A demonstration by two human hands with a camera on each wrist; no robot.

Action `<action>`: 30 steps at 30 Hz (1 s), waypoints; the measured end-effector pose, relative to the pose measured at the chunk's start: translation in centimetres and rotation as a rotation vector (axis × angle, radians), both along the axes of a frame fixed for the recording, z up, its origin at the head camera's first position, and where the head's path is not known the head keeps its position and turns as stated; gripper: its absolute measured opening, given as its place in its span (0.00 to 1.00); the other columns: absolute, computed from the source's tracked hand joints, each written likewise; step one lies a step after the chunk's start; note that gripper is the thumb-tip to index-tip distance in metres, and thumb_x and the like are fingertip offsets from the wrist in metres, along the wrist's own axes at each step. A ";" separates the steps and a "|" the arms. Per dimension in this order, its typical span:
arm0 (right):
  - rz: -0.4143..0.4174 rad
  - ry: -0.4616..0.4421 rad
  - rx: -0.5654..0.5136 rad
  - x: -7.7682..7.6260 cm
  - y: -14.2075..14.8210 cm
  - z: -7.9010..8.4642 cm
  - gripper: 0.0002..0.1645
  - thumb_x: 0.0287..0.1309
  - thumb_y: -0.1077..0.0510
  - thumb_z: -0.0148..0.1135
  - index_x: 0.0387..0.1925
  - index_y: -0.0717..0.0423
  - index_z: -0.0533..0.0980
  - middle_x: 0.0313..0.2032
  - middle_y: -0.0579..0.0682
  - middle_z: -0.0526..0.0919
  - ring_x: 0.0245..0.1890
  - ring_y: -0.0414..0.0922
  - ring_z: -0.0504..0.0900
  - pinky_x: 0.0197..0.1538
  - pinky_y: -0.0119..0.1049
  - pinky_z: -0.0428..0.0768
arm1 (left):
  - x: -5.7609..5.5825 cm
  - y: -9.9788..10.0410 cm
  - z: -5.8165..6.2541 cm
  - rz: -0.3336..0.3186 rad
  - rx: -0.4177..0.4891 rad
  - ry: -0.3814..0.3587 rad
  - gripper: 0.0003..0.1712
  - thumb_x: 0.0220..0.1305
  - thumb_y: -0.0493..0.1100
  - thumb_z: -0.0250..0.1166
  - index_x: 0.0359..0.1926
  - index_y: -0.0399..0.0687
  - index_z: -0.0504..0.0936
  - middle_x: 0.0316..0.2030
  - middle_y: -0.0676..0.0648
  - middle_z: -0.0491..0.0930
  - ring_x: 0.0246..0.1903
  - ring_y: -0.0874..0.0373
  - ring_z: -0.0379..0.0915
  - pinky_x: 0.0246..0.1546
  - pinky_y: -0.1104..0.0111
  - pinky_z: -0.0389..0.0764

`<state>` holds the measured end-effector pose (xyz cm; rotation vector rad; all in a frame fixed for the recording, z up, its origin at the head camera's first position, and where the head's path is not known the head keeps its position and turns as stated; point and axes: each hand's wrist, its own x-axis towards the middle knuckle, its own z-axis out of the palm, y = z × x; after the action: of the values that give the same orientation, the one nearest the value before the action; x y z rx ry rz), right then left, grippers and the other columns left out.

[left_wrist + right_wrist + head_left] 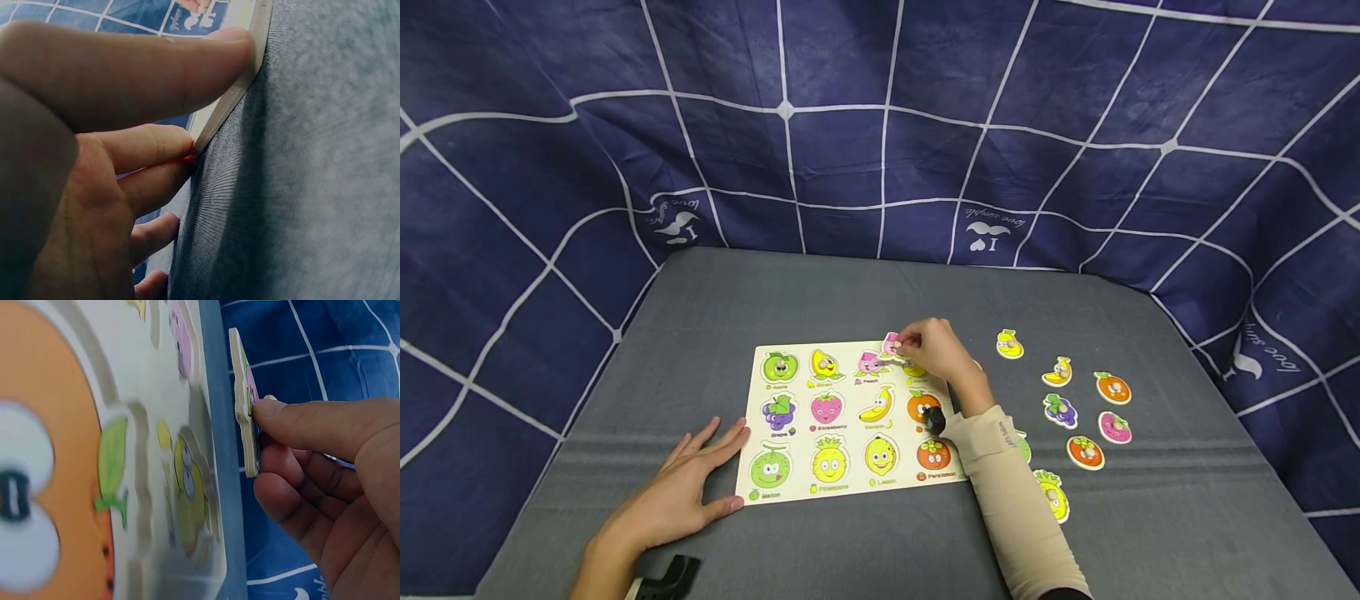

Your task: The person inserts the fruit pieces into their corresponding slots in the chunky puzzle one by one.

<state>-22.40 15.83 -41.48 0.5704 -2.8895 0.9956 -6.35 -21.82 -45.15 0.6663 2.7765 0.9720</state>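
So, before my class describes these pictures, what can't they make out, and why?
Head view: most of the green piece, hidden behind the right sleeve.
Head view: part of the top-right picture on the board, hidden by the right hand.
Right wrist view: the rest of the large orange fruit, cut off by the left edge.
Right wrist view: the pink piece's face, turned nearly edge-on.

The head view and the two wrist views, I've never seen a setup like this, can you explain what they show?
No robot here: someone is working bare-handed. The wide picture is filmed from the head, looking forward and down; the close ones from each wrist. On the grey cloth-covered table lies a cream rectangular board printed with cartoon fruits; loose, brightly coloured fruit-shaped pieces lie to its right. The left hand touches the board's left edge; the right hand pinches a thin pink piece near its far edge.
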 end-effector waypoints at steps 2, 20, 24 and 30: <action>0.008 -0.004 0.002 0.0 -0.4 0.0 0.03 0.56 0.65 0.69 0.29 0.61 0.85 0.22 0.45 0.81 0.24 0.37 0.75 0.29 0.28 0.75 | 0.0 0.0 0.0 -0.001 0.000 -0.001 0.50 0.47 0.43 0.79 0.70 0.38 0.68 0.72 0.41 0.61 0.71 0.30 0.47 0.65 0.34 0.45; 0.044 -0.052 0.031 0.1 -2.5 -0.7 0.03 0.57 0.64 0.69 0.28 0.57 0.84 0.22 0.43 0.79 0.24 0.37 0.74 0.29 0.28 0.74 | 0.0 0.0 0.1 0.001 -0.002 -0.006 0.50 0.47 0.43 0.79 0.71 0.38 0.67 0.71 0.40 0.61 0.71 0.29 0.47 0.65 0.34 0.45; 0.051 -0.057 0.033 0.3 -2.7 -0.9 0.03 0.58 0.64 0.69 0.28 0.57 0.85 0.22 0.43 0.79 0.24 0.38 0.74 0.29 0.28 0.73 | 0.0 0.0 0.1 0.002 -0.005 -0.011 0.50 0.47 0.44 0.79 0.71 0.39 0.67 0.71 0.41 0.61 0.71 0.30 0.47 0.65 0.34 0.45; 0.081 -0.048 0.047 0.2 -3.1 -1.0 0.03 0.58 0.63 0.69 0.29 0.58 0.85 0.22 0.43 0.79 0.24 0.38 0.74 0.29 0.28 0.74 | 0.0 -0.1 0.1 0.000 0.006 -0.014 0.50 0.48 0.44 0.79 0.71 0.39 0.67 0.72 0.41 0.61 0.71 0.30 0.47 0.65 0.34 0.45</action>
<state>-22.18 12.75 -42.49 0.6801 -2.9608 0.9669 -6.36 -21.95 -45.08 0.6586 2.7628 0.9817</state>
